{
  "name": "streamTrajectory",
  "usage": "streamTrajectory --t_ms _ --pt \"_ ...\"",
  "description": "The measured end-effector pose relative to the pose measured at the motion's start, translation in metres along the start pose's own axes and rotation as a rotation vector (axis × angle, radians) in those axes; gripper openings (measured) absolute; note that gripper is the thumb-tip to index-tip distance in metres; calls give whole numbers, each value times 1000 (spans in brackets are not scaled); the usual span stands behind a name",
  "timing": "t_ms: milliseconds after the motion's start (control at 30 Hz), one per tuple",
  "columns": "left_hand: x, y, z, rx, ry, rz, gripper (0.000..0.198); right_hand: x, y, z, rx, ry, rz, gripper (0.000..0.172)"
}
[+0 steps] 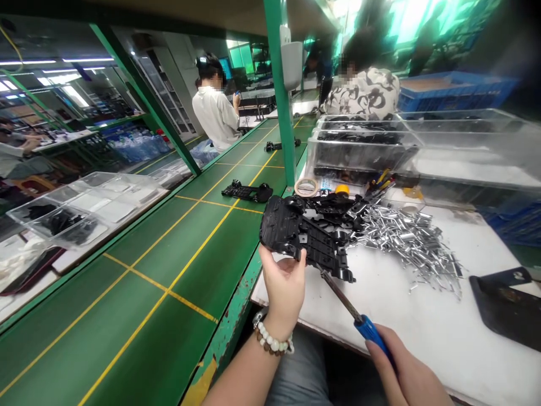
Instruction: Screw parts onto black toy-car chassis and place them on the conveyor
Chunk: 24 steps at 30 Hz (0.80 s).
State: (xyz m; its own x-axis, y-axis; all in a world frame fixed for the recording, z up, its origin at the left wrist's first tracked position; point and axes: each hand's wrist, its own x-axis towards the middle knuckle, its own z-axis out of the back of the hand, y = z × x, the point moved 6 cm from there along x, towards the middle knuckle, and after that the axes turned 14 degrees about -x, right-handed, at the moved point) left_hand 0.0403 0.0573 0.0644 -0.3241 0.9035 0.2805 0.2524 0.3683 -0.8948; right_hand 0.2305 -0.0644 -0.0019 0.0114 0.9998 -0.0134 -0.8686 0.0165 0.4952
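Black chassis (310, 242) in the left hand (287, 287), blue-handled tool (367, 328) at its edge

The green belt (181, 332) is the largest thing here, running along the left hand's outer side; two similar chassis lie on it beyond that hand, one near (247, 193), one farther off (279, 145). Whether those are finished cannot be told. The white table (422, 332) spreads under and past the right hand (406, 361). Well beyond both hands, a clear bin (367, 160) holds dark parts. Nearer, ahead of the right hand, a heap of shiny metal pieces (406, 239) and a cluster of loose black parts (338, 208) suggest plenty remains to be handled.

The held chassis appears to be partway through its work: wheel-like parts sit along its sides, but what is left to do on it is too fine to read. It is tilted, raised just beyond the left hand's fingers and ahead and to the left of the right hand.

The left hand grips its near edge, thumb up. The right hand is wrapped around the tool's handle, the shaft slanting up to that same edge (contact at the tip cannot be confirmed).
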Motion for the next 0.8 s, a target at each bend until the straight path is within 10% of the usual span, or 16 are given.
streamTrajectory --t_ms 467,800 --pt "-6 8 1 171 -4 57 55 5 6 -16 -49 -20 6 28" --pt "-9 6 0 85 -57 52 55 12 17 -17 205 236 -53 34"
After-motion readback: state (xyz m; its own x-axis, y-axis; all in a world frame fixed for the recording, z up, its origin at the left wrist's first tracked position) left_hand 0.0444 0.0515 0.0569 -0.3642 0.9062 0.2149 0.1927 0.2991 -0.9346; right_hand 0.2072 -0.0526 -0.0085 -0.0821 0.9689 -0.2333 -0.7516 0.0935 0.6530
